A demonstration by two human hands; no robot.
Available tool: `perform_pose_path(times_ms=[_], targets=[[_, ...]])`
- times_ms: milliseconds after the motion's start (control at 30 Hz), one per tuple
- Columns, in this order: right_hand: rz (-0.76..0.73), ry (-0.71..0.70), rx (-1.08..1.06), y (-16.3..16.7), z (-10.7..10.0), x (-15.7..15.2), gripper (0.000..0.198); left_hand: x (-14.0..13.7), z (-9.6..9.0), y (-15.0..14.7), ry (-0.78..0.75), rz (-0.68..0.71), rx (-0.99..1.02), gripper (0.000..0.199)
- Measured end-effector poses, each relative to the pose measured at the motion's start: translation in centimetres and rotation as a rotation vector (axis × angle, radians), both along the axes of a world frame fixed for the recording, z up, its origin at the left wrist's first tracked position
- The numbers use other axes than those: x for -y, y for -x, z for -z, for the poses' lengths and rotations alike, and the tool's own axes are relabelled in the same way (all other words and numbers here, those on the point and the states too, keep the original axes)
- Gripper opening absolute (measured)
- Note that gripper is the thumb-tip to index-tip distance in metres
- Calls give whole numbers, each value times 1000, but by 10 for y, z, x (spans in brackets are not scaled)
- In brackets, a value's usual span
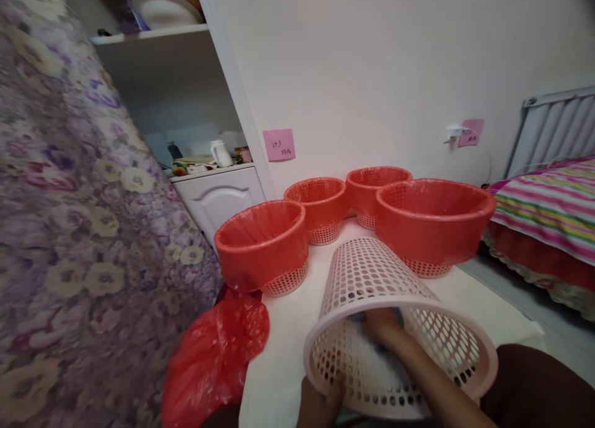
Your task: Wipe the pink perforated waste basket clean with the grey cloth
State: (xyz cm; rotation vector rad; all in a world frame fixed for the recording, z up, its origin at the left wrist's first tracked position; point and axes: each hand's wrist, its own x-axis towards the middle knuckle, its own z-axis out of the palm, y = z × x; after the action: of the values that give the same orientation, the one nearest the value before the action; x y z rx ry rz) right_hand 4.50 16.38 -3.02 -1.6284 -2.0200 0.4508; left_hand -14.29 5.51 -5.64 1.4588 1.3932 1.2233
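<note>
A pale pink plastic basket (372, 273) with a lattice of holes lies on its side on the table, its mouth towards me. My left hand (325, 400) grips its lower left rim. My right hand (383, 325) reaches through the mouth into the basket. Its fingers are closed on a dark bluish cloth (398, 316), blurred and partly hidden by the hand. Behind the basket stand several similar baskets lined with red bags, among them a near left lined basket (260, 242) and a right lined basket (434, 223).
The table (279, 347) has a whitish cover. A red plastic bag (218, 353) hangs at its left edge. A floral curtain (106, 229) fills the left side, beside a shelf cabinet (227, 192). A bed (548, 211) with striped bedding stands at the right.
</note>
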Motion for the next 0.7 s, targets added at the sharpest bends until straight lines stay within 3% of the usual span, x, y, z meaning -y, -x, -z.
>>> perform_pose_path(times_ms=[67,167,267,367,467,567,700], targets=[[-71,24,39,2,0,32,70,-1,1,1,-10,11,21,56],[-190,63,66,4,-1,82,71,-3,5,4,7,49,58,55],[-405,207,-5,0,-8,112,50,-4,8,9,62,30,78,53],[-495,236,-227,-9,-22,115,27,-3,8,13,81,-49,151,58],[-407,90,-345,-16,-35,97,44,1,9,14,87,-196,257,66],[-165,-59,-298,-20,-39,67,62,2,16,13,35,-259,255,72],[76,-86,-215,-23,-32,20,45,-2,28,8,-84,-148,78,73]])
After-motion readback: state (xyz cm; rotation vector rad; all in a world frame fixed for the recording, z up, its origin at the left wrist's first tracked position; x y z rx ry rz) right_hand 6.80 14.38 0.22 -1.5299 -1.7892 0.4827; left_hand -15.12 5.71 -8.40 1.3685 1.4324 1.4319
